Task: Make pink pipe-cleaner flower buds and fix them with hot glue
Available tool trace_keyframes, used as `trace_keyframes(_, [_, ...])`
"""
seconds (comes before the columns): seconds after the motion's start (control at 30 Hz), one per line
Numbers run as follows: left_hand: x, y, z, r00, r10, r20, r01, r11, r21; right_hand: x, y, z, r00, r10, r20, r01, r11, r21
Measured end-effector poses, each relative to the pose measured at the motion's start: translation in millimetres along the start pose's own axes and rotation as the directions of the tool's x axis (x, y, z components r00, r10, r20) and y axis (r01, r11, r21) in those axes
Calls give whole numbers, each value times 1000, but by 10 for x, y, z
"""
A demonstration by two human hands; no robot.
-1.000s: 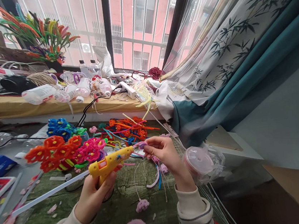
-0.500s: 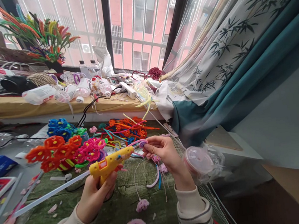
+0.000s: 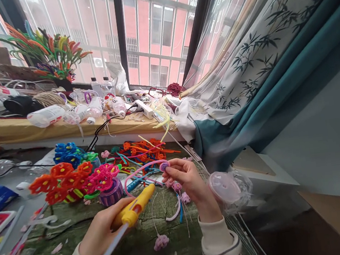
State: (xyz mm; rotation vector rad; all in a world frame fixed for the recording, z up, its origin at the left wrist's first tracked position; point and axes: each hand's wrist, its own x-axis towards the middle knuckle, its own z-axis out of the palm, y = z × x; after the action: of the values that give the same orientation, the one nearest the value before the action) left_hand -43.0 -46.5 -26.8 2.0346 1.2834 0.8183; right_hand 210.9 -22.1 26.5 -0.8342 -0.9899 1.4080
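Where the window point(image 3: 121, 39) stood: beyond left hand point(image 3: 100, 227) and right hand point(image 3: 188, 182) alike, bars behind its glass.
Curtain point(image 3: 257, 58): hung to the far right of the right hand, white with dark leaves, teal at the edge.
Ledge point(image 3: 13, 131): ran beyond both hands, under the window, crowded with bottles point(image 3: 46, 116).
Table point(image 3: 131, 246): lay green beneath both hands.
Flowers point(image 3: 61, 181): stood forward of the left hand, orange, blue and pink.
Left hand: was wrapped around the gun, apart from the right.
Right hand: was pinched on the coil.
Gun point(image 3: 140, 200): sat yellow in the left hand, its nozzle angled up near the coil, not touching.
Spool point(image 3: 225, 185): rested just right of the right hand.
Strand point(image 3: 145, 166): arced pink from the right hand leftward, its lower end hidden near the gun.
Blossom point(image 3: 161, 242): lay between the wrists.
Coil point(image 3: 164, 167): showed purple at the right fingertips.
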Motion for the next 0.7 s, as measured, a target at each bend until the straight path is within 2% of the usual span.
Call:
trace_keyframes(0.13, [-69, -106, -11, 991, 30, 128, -59, 972, 228, -20, -23, -3, 998, -30, 47, 32, 998, -52])
trace_keyframes(0.23, [-93, -155, 71, 968, 2, 251, -108, 906, 409, -38, -52, 3, 996, -48, 70, 54, 995, -81])
trace_keyframes(0.37, [-105, -112, 201, 956, -72, 285, -119, 793, 598, -48, -69, 4, 994, -66, 92, 75, 992, -102])
trace_keyframes(0.43, [-110, -11, 185, 968, -24, 249, -141, 771, 621, -42, -57, -2, 993, -67, 96, 79, 989, -125])
trace_keyframes(0.53, [-75, 268, 38, 972, 179, 154, -235, 787, 571, -27, -28, -8, 995, -47, 89, 62, 983, -172])
trace_keyframes(0.6, [7, 504, -79, 935, 355, 9, -307, 796, 523, -21, -14, -4, 996, -33, 84, 48, 981, -186])
trace_keyframes(0.63, [68, 616, -124, 903, 423, -82, -330, 800, 501, -21, -11, -1, 996, -25, 86, 40, 982, -185])
trace_keyframes(0.7, [218, 795, -166, 846, 493, -200, -347, 796, 495, -23, -8, 5, 996, -6, 91, 22, 985, -170])
